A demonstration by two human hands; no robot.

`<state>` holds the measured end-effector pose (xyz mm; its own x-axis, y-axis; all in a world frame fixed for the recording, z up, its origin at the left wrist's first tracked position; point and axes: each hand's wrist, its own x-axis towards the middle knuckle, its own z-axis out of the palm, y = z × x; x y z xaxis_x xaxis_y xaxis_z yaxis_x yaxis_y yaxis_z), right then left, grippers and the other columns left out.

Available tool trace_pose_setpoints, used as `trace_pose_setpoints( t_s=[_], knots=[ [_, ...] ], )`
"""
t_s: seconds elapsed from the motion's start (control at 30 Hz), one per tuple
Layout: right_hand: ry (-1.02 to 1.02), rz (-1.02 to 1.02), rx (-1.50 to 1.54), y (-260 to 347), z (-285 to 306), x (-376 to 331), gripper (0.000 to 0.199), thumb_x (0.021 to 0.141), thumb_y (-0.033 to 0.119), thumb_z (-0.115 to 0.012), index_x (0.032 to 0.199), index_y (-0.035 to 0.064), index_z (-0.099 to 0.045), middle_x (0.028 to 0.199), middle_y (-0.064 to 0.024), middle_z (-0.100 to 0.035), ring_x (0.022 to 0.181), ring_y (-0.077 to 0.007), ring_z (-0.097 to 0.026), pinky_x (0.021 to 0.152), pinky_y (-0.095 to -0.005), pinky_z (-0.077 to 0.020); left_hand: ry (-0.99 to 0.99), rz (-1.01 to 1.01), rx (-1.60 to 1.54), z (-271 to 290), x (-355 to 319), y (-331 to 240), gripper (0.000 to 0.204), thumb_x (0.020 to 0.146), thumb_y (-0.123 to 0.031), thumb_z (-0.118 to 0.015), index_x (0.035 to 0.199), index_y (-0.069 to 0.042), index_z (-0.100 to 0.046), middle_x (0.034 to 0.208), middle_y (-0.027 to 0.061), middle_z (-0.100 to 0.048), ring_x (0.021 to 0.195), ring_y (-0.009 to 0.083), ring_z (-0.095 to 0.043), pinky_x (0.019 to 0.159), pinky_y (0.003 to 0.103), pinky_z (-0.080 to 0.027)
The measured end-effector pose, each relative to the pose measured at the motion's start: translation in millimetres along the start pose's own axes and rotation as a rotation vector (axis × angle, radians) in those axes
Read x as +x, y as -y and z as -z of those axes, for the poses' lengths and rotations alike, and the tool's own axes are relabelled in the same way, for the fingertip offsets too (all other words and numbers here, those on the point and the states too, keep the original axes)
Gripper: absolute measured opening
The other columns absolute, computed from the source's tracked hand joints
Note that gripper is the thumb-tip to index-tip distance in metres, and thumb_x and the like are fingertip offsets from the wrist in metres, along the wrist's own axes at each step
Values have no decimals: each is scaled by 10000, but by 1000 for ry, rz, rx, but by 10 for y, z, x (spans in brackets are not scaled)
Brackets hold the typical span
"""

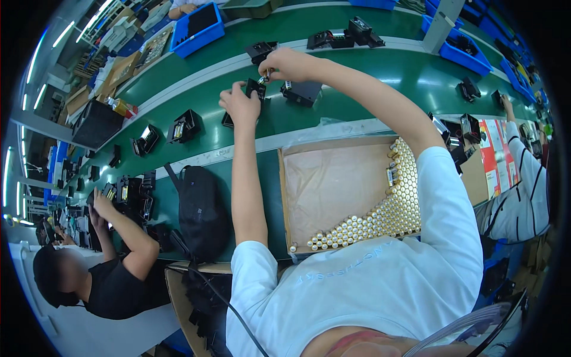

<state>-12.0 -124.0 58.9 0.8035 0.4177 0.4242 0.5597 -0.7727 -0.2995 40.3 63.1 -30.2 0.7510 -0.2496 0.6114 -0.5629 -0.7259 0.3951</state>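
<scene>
The single head camera looks steeply down from above the person's shoulders. It faces forward over the green conveyor belt (pixel 333 113), quite near.

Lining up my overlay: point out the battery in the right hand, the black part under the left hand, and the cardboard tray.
Battery (pixel 262 77), head view, its metal body.
Black part (pixel 255 89), head view, top edge.
Cardboard tray (pixel 333 178), head view, bare floor.
</scene>
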Motion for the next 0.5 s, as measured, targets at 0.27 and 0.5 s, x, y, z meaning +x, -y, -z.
trace_pose_setpoints(
  t_s=[0.27,0.5],
  knots=[
    [140,73,-253,28,-225,352,150,796,71,-648,924,110,-716,823,-74,-631,682,-283,-628,644,-376,-518,206,332,-456,312,-31,60,327,841,-115,-685,1149,-33,-617,928,166,-659,751,281,-641,681,362,-515],
    [169,203,-433,149,-252,637,116,809,100,-650,906,125,-708,830,-71,-599,672,-277,-634,620,-378,-520,138,631,-1314,160,54,478,302,959,-114,-575,1248,-33,-542,1092,187,-604,848,249,-633,722,351,-541]
  ],
)
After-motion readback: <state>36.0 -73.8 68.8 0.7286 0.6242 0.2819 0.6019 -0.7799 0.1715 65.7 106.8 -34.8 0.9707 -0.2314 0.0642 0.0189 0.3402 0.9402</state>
